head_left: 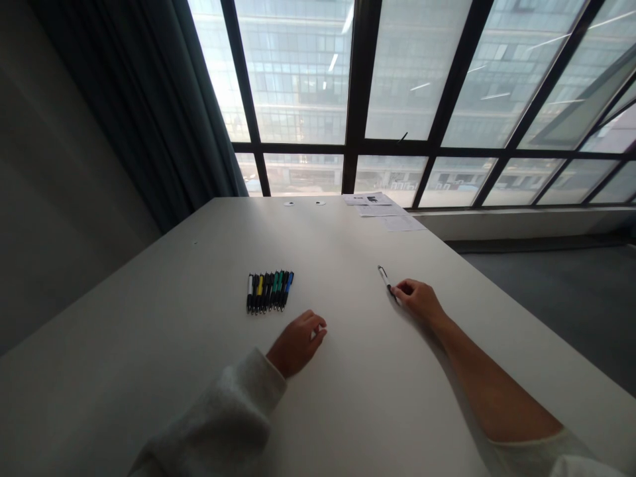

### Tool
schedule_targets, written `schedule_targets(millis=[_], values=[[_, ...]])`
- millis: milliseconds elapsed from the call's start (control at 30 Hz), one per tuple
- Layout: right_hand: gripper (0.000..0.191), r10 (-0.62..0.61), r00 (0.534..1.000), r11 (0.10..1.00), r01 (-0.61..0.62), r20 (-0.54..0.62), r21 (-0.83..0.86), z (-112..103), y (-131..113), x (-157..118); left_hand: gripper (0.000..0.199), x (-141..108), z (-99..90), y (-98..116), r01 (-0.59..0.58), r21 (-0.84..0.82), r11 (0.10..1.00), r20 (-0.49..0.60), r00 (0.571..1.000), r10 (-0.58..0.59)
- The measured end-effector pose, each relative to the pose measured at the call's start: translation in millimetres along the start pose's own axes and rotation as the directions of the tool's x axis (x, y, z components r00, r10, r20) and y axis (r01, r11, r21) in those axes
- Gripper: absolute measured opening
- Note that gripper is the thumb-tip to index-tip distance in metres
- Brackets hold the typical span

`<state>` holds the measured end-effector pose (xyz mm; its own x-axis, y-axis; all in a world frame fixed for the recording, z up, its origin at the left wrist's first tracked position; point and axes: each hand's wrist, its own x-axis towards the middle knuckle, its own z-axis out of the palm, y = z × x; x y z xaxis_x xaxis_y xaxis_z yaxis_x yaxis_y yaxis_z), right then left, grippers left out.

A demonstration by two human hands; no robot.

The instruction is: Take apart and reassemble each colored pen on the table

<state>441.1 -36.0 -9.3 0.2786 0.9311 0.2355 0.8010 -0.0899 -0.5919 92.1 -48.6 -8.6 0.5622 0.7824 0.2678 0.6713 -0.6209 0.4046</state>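
Sleeve: grey fleece sleeve [223,407] nearest, on the left arm.
Left hand [298,343]: loosely curled on the white table [149,344]; hold unclear.
Right hand [420,301]: fingers closed, pinching the white pen [383,278] near its lower end.
Pens: row of pens [269,291] side by side, just beyond left hand.

Nothing legible on our end — the printed sheets [380,207] at the far table edge carry text, too small for us to read; same for the pens [269,291] — no brand or number we can make out.
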Motion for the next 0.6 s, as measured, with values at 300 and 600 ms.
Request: schedule_targets(millis=[300, 600], values=[[0.026, -0.034, 0.999, 0.999, 0.035, 0.017, -0.032, 5, -2, -3, 0.031, 5, -27.6, -53, 0.333, 0.365, 0.87, -0.275, 0.931, -0.241], [0.022, -0.04, 0.999, 0.998, 0.04, 0.014, -0.047, 5, -4, -3, 0.027, 5, -32.3, -50, 0.274, 0.5, 0.822, -0.225, 0.957, -0.182]])
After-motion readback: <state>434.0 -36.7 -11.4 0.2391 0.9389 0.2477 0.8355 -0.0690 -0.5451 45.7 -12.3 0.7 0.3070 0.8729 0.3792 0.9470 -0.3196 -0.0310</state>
